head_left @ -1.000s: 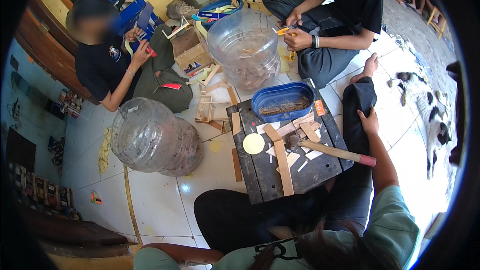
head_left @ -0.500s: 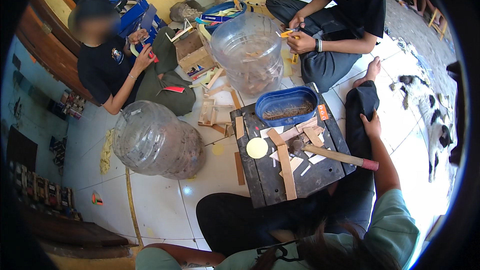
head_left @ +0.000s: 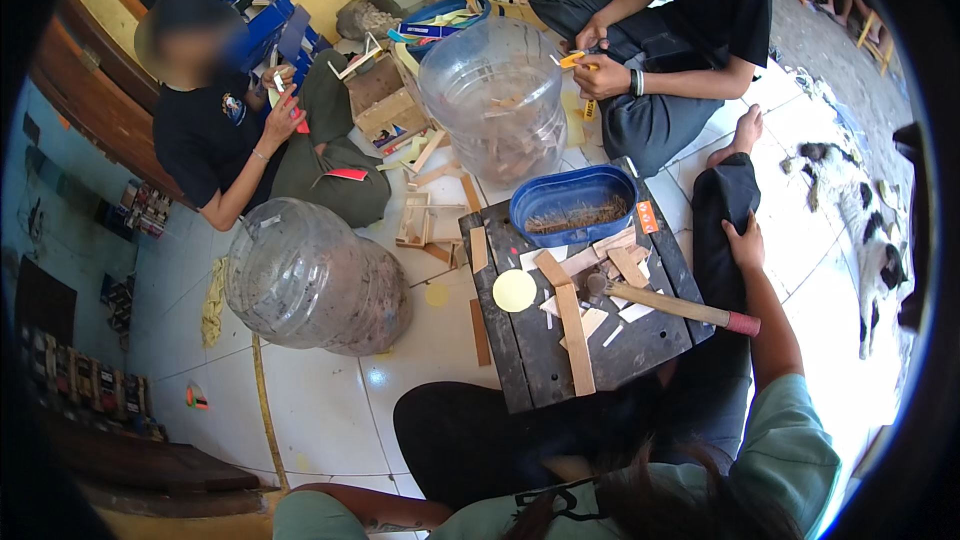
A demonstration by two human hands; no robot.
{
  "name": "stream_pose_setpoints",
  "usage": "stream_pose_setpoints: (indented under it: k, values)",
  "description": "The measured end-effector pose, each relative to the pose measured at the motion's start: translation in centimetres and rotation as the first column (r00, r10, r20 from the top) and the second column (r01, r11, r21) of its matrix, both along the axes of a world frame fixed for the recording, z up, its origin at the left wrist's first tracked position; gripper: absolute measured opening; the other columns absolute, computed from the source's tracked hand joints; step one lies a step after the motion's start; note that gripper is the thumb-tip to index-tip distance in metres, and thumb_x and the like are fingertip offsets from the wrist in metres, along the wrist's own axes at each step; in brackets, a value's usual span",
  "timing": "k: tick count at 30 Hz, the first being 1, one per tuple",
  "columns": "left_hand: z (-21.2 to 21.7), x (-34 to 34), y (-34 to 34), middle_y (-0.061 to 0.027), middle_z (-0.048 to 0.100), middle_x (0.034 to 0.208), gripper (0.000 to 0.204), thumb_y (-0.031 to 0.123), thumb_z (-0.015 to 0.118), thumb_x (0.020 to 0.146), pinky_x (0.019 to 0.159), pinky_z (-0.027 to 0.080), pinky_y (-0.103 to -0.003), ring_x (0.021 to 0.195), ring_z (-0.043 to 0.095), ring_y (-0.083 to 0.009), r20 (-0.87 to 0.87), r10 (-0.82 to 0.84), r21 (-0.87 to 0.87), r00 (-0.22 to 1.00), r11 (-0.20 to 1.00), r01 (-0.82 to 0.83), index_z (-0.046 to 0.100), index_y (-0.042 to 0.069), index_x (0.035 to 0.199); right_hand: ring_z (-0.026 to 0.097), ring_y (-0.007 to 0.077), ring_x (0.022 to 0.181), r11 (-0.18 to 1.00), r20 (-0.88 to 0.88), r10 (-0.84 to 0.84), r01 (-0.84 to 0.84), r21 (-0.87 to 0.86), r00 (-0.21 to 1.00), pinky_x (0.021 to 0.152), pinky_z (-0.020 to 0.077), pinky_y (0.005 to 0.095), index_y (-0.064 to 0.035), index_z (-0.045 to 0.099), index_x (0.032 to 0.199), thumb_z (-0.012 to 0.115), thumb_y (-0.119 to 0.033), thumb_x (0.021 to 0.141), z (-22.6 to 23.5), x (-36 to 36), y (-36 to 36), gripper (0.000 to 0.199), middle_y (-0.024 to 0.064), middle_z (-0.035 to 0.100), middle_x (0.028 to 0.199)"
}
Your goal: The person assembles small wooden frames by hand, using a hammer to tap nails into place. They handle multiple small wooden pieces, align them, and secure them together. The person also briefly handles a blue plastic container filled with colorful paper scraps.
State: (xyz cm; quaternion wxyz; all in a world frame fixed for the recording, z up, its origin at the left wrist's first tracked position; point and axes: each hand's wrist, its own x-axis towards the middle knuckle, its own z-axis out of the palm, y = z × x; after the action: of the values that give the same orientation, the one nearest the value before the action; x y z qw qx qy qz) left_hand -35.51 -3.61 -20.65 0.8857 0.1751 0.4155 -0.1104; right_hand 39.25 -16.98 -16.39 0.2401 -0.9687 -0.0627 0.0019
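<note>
My right hand (head_left: 743,244) rests on my right knee, fingers apart and holding nothing. My left forearm (head_left: 375,508) crosses the bottom edge, and the hand itself is out of sight. Between my legs stands a low black table (head_left: 520,365). A hammer (head_left: 675,306) with a wooden handle and red grip end lies across it, its handle end nearest my right arm. Beside its head are a long wood strip (head_left: 572,335), a pale yellow disc (head_left: 514,291) and several small wood scraps (head_left: 628,265). An oval blue tub (head_left: 535,230) at the table's far side holds small thin brown pieces.
Two large clear plastic containers (head_left: 300,270) stand on the tiled floor, the farther container (head_left: 490,90) holding wood scraps. A person at left (head_left: 215,130) and another at right (head_left: 690,50) handle small items. A wooden box (head_left: 390,115) lies between them. A cat (head_left: 865,230) lies far right.
The person at left has shifted their hands and the small pieces in them. The view has moved slightly; my right hand, the hammer and the wood pieces stay in place.
</note>
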Motion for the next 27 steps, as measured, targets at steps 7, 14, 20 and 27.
stream_pose_setpoints:
  k: [7, 14, 20, 27]
  values:
    - [0.24, -0.19, -0.15, -0.0119, 0.04, 0.139, 0.06, 0.044, 0.046, 0.092, 0.105, 0.03, -0.038, 0.128, 0.037, -0.025, 0.007, 0.011, -0.031, 1.0, 0.999, -0.011, 0.039, 0.004, 0.136, 0.048, 0.0354, 0.12, 1.0, -0.008, -0.003, 0.003, -0.02, 1.0, 0.1, 0.0386, 0.0411, -0.0013, 0.035, 0.139, 0.061, -0.054, 0.077, 0.3, -0.04, -0.01, 0.085, 0.0233, 0.048, 0.131]
    - [0.57, 0.36, -0.14, -0.0119, 0.041, 0.138, 0.059, 0.044, 0.046, 0.092, 0.105, 0.031, -0.038, 0.127, 0.038, -0.0249, 0.015, 0.028, -0.033, 0.999, 0.999, -0.028, 0.039, 0.004, 0.135, 0.048, 0.0352, 0.121, 1.0, -0.005, -0.002, 0.002, -0.012, 1.0, 0.101, 0.0382, 0.0411, -0.0028, 0.035, 0.139, 0.061, -0.054, 0.078, 0.32, -0.08, 0.02, 0.084, 0.0229, 0.047, 0.132]
    - [0.43, 0.4, -0.17, -0.0118, 0.042, 0.137, 0.059, 0.044, 0.046, 0.092, 0.104, 0.031, -0.038, 0.127, 0.038, -0.0249, 0.03, 0.045, -0.051, 0.999, 0.998, -0.043, 0.04, 0.004, 0.135, 0.047, 0.0345, 0.122, 1.0, -0.009, 0.004, -0.004, -0.011, 1.0, 0.101, 0.038, 0.0408, -0.0031, 0.034, 0.14, 0.061, -0.054, 0.077, 0.33, 0.04, 0.07, 0.085, 0.0219, 0.047, 0.133]
    - [0.43, -0.07, -0.04, -0.0117, 0.042, 0.136, 0.058, 0.044, 0.046, 0.092, 0.104, 0.032, -0.038, 0.126, 0.039, -0.0248, 0.046, 0.072, -0.071, 0.996, 0.995, -0.068, 0.041, 0.004, 0.134, 0.047, 0.0343, 0.121, 0.999, 0.007, -0.013, 0.013, -0.03, 1.0, 0.101, 0.0381, 0.0408, -0.0029, 0.034, 0.14, 0.061, -0.053, 0.077, 0.42, -0.04, 0.08, 0.085, 0.0217, 0.047, 0.132]
